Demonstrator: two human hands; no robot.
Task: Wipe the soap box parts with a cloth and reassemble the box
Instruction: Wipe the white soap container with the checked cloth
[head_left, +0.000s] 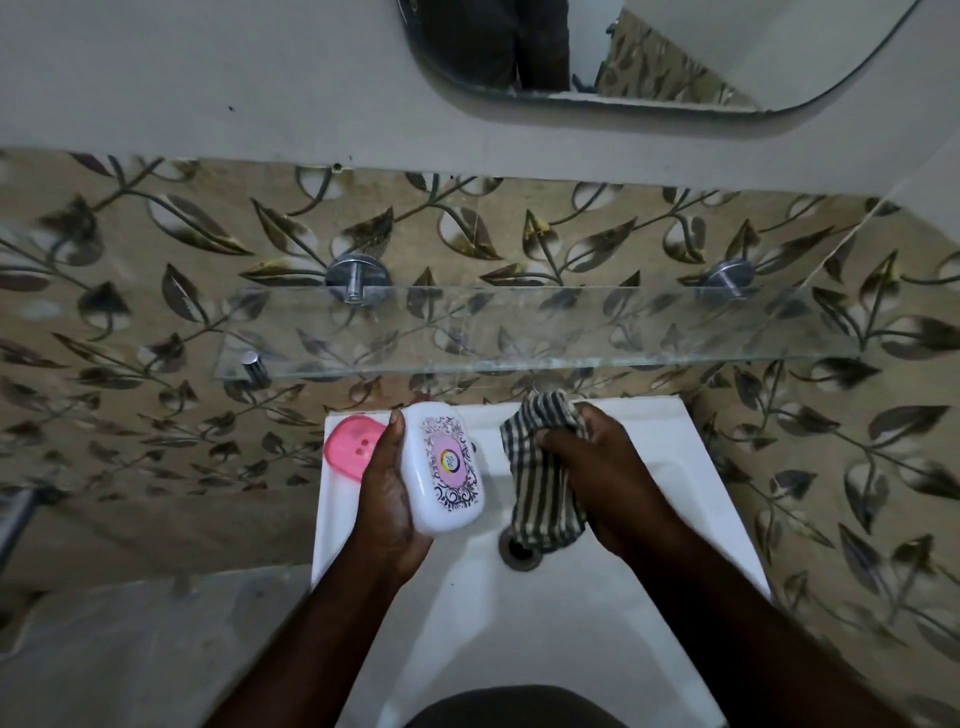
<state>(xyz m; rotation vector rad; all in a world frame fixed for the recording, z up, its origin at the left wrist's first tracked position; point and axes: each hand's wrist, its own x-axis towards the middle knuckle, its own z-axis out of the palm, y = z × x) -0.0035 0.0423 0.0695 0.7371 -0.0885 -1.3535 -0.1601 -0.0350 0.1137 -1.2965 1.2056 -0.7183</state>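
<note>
Left hand (387, 499) grips the white soap box shell (444, 470) over the sink (675, 467), thumb laid along its far edge, other fingers hidden beneath; shell glossy, rounded, with an oval pink label ringed in dark scrollwork. Right hand (597, 467) has fingers curled round a bunched striped cloth (540, 483), which hangs above the drain (519, 551), just beside the shell. Pink inner tray (350, 447) with two small holes lies on the sink's left rim.
</note>
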